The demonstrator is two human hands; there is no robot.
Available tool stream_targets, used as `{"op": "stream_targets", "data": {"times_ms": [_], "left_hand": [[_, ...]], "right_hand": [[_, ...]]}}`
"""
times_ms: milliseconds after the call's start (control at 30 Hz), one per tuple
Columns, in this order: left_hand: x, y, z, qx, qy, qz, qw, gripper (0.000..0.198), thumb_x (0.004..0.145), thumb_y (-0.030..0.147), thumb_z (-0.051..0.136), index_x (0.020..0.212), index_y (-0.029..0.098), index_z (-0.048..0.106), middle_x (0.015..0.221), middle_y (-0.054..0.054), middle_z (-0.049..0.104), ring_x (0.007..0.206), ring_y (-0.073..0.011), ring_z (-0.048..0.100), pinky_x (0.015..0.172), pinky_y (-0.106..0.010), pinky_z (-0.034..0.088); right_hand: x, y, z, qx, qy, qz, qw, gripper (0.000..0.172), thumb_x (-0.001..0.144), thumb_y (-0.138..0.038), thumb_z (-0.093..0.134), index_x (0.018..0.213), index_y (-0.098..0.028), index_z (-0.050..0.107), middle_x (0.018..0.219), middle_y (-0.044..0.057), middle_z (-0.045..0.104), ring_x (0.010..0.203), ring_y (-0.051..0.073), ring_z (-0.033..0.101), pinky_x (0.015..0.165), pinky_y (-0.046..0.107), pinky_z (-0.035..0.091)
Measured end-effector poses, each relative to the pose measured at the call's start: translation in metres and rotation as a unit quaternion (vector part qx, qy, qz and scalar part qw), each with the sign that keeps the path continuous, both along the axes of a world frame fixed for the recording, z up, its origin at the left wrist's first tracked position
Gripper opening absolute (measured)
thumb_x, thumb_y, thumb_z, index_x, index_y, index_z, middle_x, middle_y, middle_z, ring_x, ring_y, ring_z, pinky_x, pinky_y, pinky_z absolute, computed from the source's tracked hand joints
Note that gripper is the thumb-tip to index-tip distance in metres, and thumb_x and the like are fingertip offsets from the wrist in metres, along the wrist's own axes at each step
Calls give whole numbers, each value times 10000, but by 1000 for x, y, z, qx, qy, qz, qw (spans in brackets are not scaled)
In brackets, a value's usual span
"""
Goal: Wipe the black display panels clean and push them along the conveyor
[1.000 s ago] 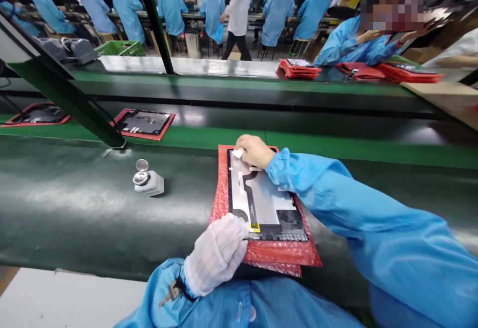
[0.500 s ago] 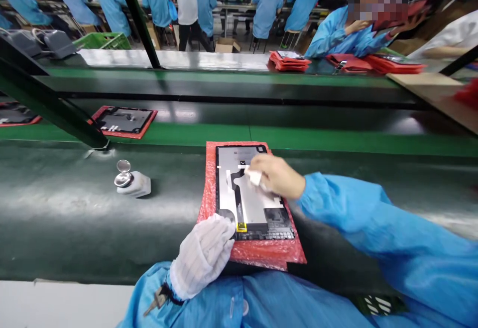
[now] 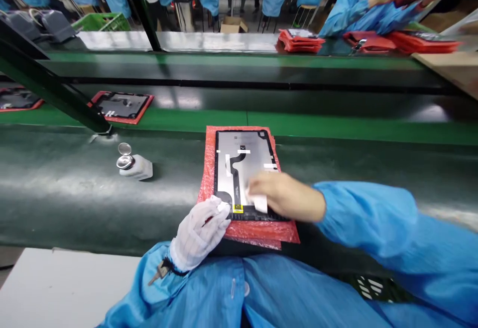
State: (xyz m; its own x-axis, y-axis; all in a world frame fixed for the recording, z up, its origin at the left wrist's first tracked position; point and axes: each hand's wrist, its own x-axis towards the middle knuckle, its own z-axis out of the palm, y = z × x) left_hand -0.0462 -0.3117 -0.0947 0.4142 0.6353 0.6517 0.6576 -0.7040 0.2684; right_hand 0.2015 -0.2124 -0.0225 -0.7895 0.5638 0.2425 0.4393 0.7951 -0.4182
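Note:
A tablet display panel (image 3: 257, 156) lies back side up, with a silver backing, a dark flex cable, white tape strips and a yellow piece near its lower edge. Red bubble-wrap sheets (image 3: 257, 230) are under it. My left hand (image 3: 200, 231), in a white glove, grips the panel's lower left corner with bent fingers; the contact is partly hidden. Bare and somewhat blurred, my right hand (image 3: 286, 194) pinches a white wipe (image 3: 260, 203) against the panel's lower right part, covering some of that area.
A white pump bottle (image 3: 137, 167) with its metal lid raised stands to the left. Behind the bench, another panel (image 3: 121, 105) rests on red wrap beside a slanted dark post (image 3: 74, 104). Across the line, a co-worker in blue (image 3: 347, 7) sits near red stacks (image 3: 300, 43).
My right hand has moved with the wipe from the panel's upper middle towards its lower right. My left hand stays at the corner. The camera view has tilted downward.

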Motion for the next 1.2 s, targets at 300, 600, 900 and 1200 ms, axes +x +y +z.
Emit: {"op": "stream_targets", "data": {"times_ms": [300, 600, 900, 1200], "left_hand": [[-3, 8, 22, 74, 65, 9, 995, 273, 877, 187, 571, 1149, 169, 593, 971, -79, 667, 1004, -208, 640, 880, -352, 563], [57, 7, 87, -77, 193, 39, 977, 373, 821, 378, 632, 1135, 186, 569, 977, -69, 656, 898, -223, 629, 799, -362, 519], [105, 36, 75, -108, 290, 41, 950, 468, 684, 562, 672, 839, 123, 622, 884, -143, 617, 806, -291, 603, 707, -416, 501], [65, 37, 142, -49, 342, 74, 936, 374, 851, 411, 535, 1144, 182, 576, 860, -78, 678, 631, -203, 649, 579, -316, 504]], "right_hand": [[5, 32, -1, 14, -24, -99, 995, 258, 787, -54, 493, 690, -156, 710, 752, 80, 666, 739, 177, 600, 740, 310, 504], [34, 0, 22, -52, 108, -130, 984, 146, 798, -199, 600, 725, -178, 725, 783, 60, 696, 721, 166, 628, 691, 285, 510], [88, -24, 11, -253, 333, -289, 861, 376, 612, -523, 783, 695, -166, 700, 705, 70, 689, 496, 167, 620, 440, 289, 505], [89, -31, 8, -339, 382, -258, 820, 440, 551, -532, 827, 711, -148, 685, 636, 62, 682, 480, 186, 640, 438, 286, 515]]}}
